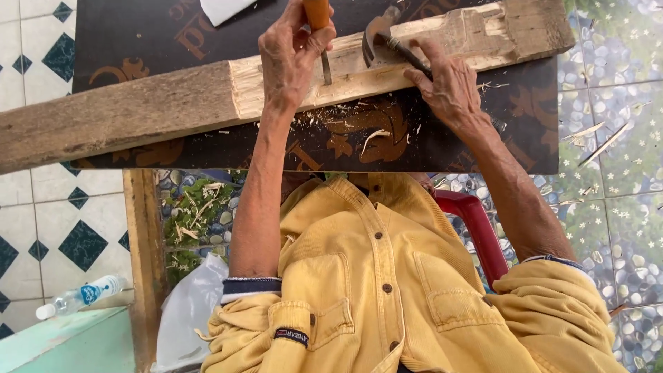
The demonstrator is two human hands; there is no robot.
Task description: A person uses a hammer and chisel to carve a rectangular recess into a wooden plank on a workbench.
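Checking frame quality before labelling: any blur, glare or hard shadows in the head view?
Head view: even, soft daylight, no hard shadows or glare; left hand on the chisel and right hand on the hammer are sharp; wood beam grain is crisp; mild wide-angle stretch at the edges.

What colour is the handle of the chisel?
Orange, seen in the head view: chisel handle in left hand.
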